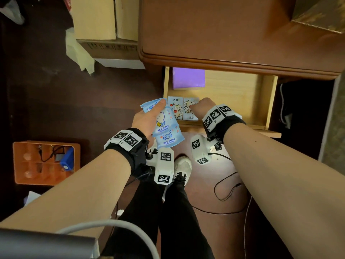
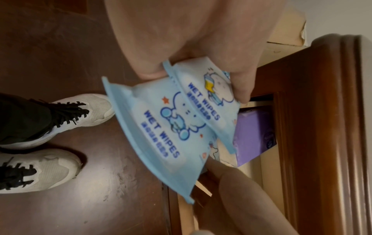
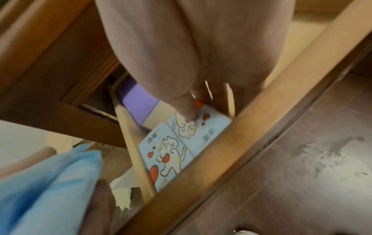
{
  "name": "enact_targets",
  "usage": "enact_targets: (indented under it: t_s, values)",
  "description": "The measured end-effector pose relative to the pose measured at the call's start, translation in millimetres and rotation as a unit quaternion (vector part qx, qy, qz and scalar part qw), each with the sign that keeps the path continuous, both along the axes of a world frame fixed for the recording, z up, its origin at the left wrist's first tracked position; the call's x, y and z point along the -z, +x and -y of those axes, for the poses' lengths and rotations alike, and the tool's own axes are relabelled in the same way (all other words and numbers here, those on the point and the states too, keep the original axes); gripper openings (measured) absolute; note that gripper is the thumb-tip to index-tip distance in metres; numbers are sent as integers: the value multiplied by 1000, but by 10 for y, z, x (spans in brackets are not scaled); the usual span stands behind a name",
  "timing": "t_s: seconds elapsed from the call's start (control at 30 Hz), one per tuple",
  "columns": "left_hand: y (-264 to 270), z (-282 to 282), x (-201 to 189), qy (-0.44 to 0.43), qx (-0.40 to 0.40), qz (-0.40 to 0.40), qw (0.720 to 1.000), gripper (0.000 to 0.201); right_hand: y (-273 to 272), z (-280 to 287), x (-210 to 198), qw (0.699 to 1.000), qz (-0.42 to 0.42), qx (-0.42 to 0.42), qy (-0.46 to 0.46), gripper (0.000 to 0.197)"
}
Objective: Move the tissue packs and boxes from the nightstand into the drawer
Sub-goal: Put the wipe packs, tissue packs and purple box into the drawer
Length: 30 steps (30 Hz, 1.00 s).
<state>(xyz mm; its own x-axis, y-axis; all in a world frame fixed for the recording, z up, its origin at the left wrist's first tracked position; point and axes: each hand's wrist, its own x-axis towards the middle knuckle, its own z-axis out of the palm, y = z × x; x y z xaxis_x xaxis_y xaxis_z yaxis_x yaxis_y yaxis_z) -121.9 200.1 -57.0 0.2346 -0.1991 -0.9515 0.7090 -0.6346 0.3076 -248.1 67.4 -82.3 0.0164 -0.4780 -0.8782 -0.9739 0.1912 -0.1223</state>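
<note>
My left hand (image 1: 147, 118) grips two blue wet wipes packs (image 1: 166, 128) together, thumb on top, above the front left corner of the open drawer (image 1: 233, 94). The left wrist view shows both packs fanned, the lower pack (image 2: 161, 130) and the upper pack (image 2: 209, 95). Two cat-print tissue packs lie side by side at the drawer's front left, the left one (image 1: 176, 109) and the right one (image 1: 188, 113). My right hand (image 1: 202, 107) reaches into the drawer and holds the right cat pack (image 3: 207, 127), thumb (image 3: 187, 109) on its face. A purple box (image 1: 188, 78) sits at the back left.
The nightstand top (image 1: 224, 30) carries a gold-brown box (image 1: 321, 14) at its far right corner. The drawer's right half shows bare wood. On the floor are an orange crate (image 1: 46, 161), cardboard boxes (image 1: 104, 25), loose cables (image 1: 227, 189) and my shoes (image 1: 182, 169).
</note>
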Motion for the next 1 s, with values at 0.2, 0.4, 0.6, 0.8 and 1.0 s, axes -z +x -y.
enact_targets:
  t_s: [0.2,0.4,0.6,0.8,1.0]
  values:
    - [-12,17,29,9,14,13,1000,37,-3,-9,12,999,3,-23,22,35]
    - [32,87,-157,-22,-47,-9,999,34,-156,-31,-306,995,38,61,-72,33]
    - [-29,423,-378,-96,-41,-15,994,48,-305,-244,-750,914,260,284,128,25]
    - [-397,644,-451,-133,57,50,988,74,-543,-219,-854,793,349,476,151,34]
    - [-751,634,-405,-132,83,69,985,44,-722,-263,-830,841,324,409,142,23]
